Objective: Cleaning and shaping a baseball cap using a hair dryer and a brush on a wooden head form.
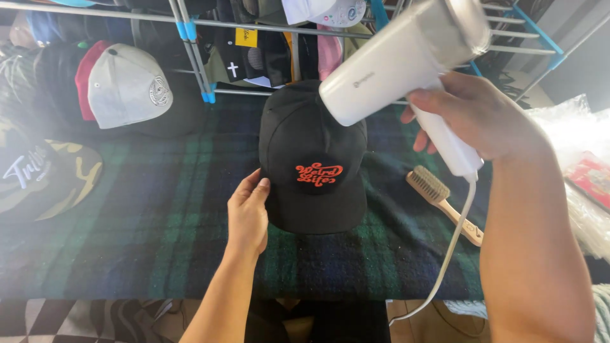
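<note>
Head view, looking down on a plaid cloth [146, 241] in dark green and blue. At centre sits a black cap [312, 159], brim toward the viewer, bearing a red embroidered patch on its front panel.

Left hand [248, 213] — at 8 o'clock of the cap, fingers together and nearly straight, thumb side laid against the cap's left edge where crown meets brim; it steadies the cap but is not wrapped around it.

Right hand [473, 117] — at 2 o'clock of the cap, closed in a full grip around the handle of a white steamer [397, 60]. The steamer's head is tilted, its wide end toward the rack at 12 o'clock and its rounded end over the cap's upper right crown; whether it touches the fabric cannot be told. A white cord [448, 254] hangs from the handle's base toward 6 o'clock.

A wooden brush [441, 200] lies on the cloth at 4 o'clock of the cap, bristles up, apart from both hands. At 10 o'clock, a grey cap [127, 86] with a red brim rests near a metal rack [190, 38] hung with more caps.
</note>
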